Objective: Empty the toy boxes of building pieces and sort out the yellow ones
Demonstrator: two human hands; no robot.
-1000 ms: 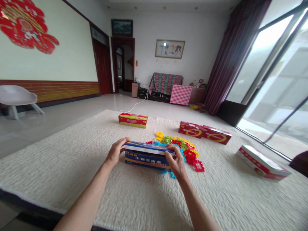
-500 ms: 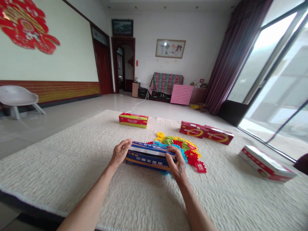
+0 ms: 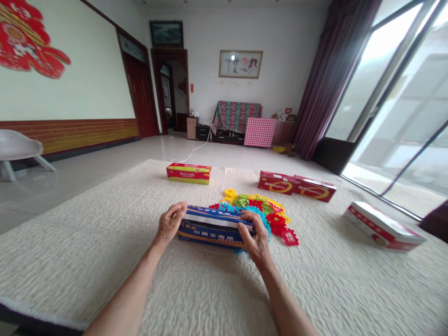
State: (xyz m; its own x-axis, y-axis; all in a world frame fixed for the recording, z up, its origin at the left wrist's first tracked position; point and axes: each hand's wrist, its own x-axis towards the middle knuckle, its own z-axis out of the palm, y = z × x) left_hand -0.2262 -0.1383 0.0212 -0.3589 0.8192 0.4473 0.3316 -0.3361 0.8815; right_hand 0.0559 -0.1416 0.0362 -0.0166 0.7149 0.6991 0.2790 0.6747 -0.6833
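Note:
Both my hands grip a blue cardboard box (image 3: 213, 236) with yellow stripes and printed characters, which lies low over the quilted cream mat (image 3: 105, 266). My left hand (image 3: 170, 223) holds its left end, and my right hand (image 3: 255, 235) curls over its right end. A white band shows below the box's top layer, perhaps a lid edge. Right behind the box lies a heap of colourful plastic interlocking pieces (image 3: 261, 211), partly hidden by the box and my right hand.
Several red-and-yellow boxes lie on the mat: one at the back left (image 3: 188, 173), two side by side at the back right (image 3: 297, 187), and a tilted one near the window (image 3: 383, 227). A white chair (image 3: 17, 147) stands on the tiled floor at left.
The whole scene has shifted slightly in the view as my head turned. Both hands still hold the blue box, with no clear change in their grip.

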